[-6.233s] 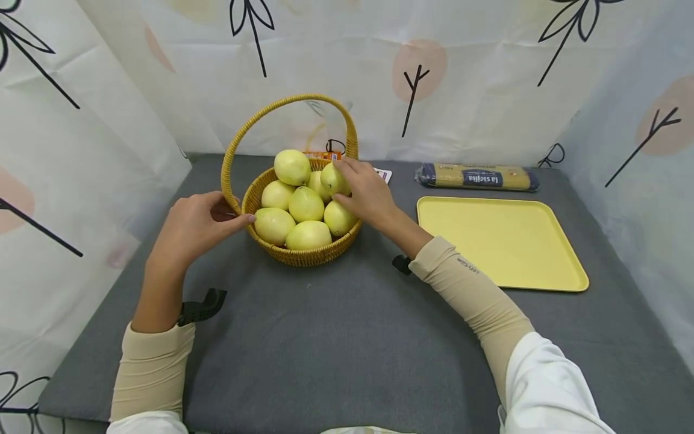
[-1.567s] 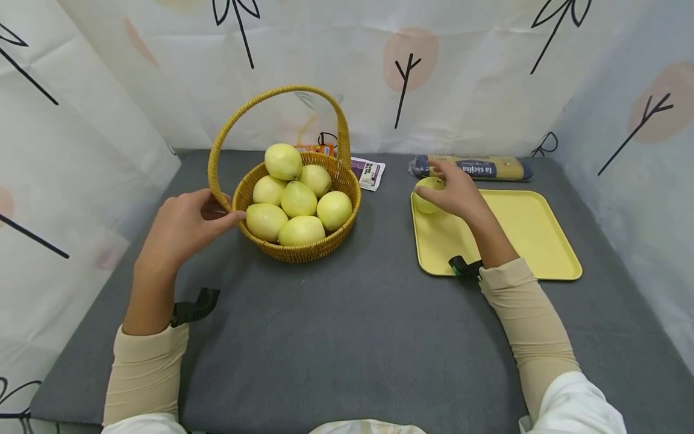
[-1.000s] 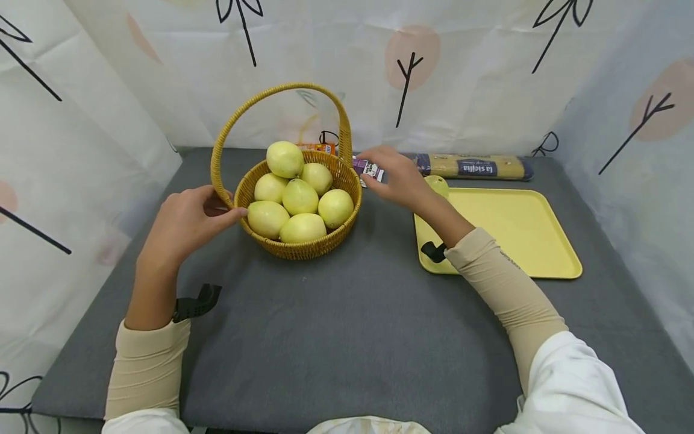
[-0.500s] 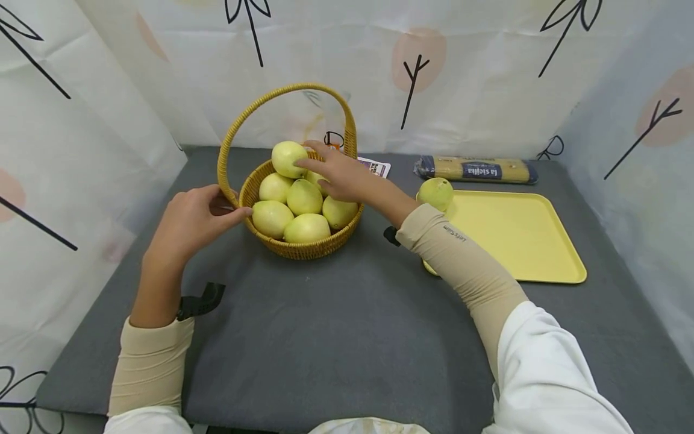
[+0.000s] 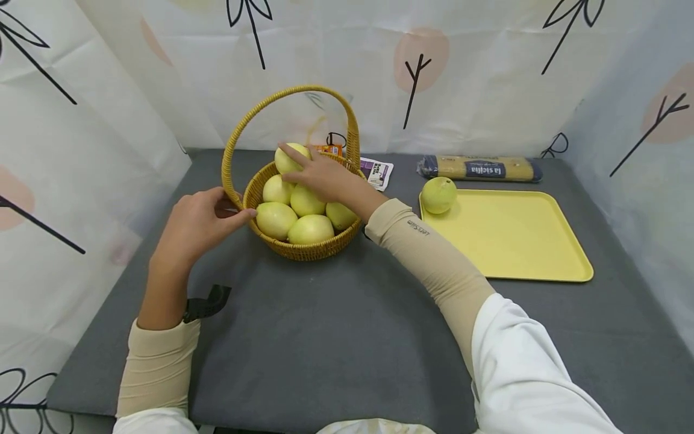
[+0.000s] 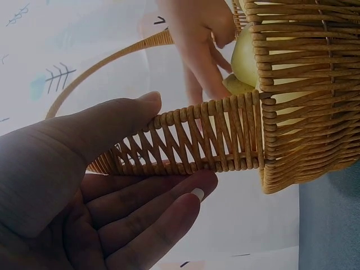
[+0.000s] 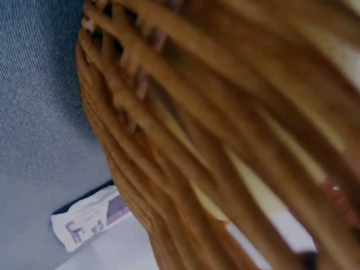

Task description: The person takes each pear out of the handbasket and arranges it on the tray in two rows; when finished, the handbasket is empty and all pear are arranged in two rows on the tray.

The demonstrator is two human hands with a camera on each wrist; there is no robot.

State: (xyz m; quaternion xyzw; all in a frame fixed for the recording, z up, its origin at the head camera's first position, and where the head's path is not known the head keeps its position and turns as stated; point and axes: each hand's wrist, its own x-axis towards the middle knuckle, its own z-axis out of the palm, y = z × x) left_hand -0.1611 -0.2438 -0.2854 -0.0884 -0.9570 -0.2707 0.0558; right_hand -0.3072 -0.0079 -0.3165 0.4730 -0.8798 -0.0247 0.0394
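A woven basket [image 5: 309, 250] with a tall arched handle [image 5: 349, 129] holds several pale yellow-green pears [image 5: 275, 220]. My left hand [image 5: 197, 226] pinches the left foot of the handle; in the left wrist view the thumb [image 6: 126, 121] lies on one side of the wickerwork and the fingers on the other. Inside the basket rim, my right hand [image 5: 336, 181] spreads over the topmost pear [image 5: 290, 159], index finger straight across its front, thumb below it. Basket wicker hides this hand in the right wrist view. One pear [image 5: 439, 195] sits on the yellow tray [image 5: 520, 241], at its back left corner.
Behind the tray lies a packet of spaghetti [image 5: 479, 169] marked "la sicilia". A purple-and-white packet [image 5: 376, 173] and an orange one [image 5: 331, 149] lie behind the basket. Grey cloth [image 5: 325, 337] covers the table, with patterned white sheets around it.
My right hand carried a pear from the basket to the tray's corner, let go, and came back left over the topmost pear. The left hand has stayed at the handle.
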